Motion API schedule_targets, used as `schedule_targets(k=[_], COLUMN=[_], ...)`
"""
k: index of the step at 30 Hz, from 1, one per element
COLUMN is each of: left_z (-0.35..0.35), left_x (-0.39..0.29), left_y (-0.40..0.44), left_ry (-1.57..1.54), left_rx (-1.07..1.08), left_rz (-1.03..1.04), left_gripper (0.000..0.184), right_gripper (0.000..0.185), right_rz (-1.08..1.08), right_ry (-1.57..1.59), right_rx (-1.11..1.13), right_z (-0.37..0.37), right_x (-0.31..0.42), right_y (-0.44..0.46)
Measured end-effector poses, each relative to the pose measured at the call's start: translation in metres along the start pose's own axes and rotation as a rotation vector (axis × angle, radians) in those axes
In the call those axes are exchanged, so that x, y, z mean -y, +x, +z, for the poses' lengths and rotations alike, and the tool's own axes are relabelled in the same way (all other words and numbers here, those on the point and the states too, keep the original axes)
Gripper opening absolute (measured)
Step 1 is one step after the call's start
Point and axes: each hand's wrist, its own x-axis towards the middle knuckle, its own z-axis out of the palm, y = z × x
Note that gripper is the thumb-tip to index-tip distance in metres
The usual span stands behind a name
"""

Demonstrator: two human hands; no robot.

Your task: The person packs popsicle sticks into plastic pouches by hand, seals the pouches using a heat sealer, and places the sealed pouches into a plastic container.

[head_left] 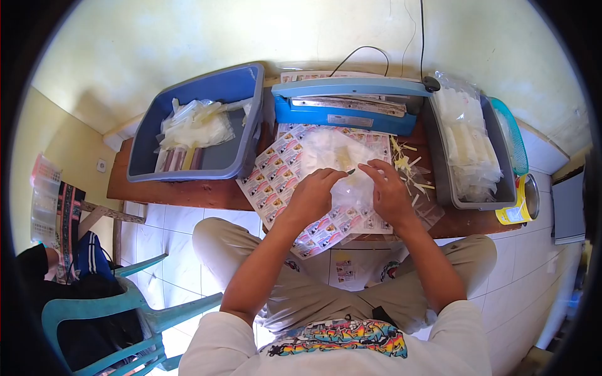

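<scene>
My left hand (311,195) is closed at the fingertips on a thin clear plastic bag (352,191). A small dark spot shows at those fingertips; I cannot make out what it is. From the other side, my right hand (390,193) pinches the same bag, its fingers bent close to the left ones. Under and behind the hands lies a pile of whitish plastic bags (320,150), with something pale yellow among them. The pile rests on printed paper sheets (276,178) spread over the wooden table.
A blue impulse sealer (345,118) stands behind the pile. At left, a blue-grey tub (248,144) holds plastic packets; at right, a grey tub (461,202) is heaped with filled bags. Yellow strips (411,169) lie between. A yellow can (517,210) and green chair (125,307) stand nearby.
</scene>
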Motion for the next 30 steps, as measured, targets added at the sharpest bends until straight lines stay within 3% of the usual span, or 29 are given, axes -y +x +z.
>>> schedule_targets(k=[7,13,15,17,20,25,30], left_z=[-0.009,-0.019,-0.026,-0.037,-0.06,-0.113,-0.173], left_x=[0.006,-0.001,-0.004,-0.004,-0.003,0.01,0.049], left_y=[-0.01,-0.02,-0.021,-0.021,-0.019,-0.033,-0.057], left_ry=[0.055,-0.068,-0.103,-0.132,-0.145,-0.174,0.0], left_rx=[-0.005,-0.074,-0.12,-0.166,-0.423,-0.717,-0.945], left_rz=[0.022,0.076,0.057,0.041,0.08,0.017,-0.203], left_gripper=[0.065,0.058,0.053,0.049,0.033,0.026,0.021], right_gripper=[0.062,0.069,0.08,0.077,0.07,0.057,0.053], right_rz=[0.065,0.09,-0.085,-0.098,-0.107,-0.219,-0.346], right_ry=[0.083,0.103,-0.028,0.02,0.134,0.297,0.472], right_rx=[-0.038,0.099,0.134,0.12,0.097,0.071,0.098], right_z=[-0.022,-0.037,-0.041,-0.04,-0.032,-0.013,0.013], right_x=[-0.011,0.006,0.013,0.023,0.042,0.085,0.139], right_y=[-0.008,-0.006,0.001,0.01,0.026,0.069,0.129])
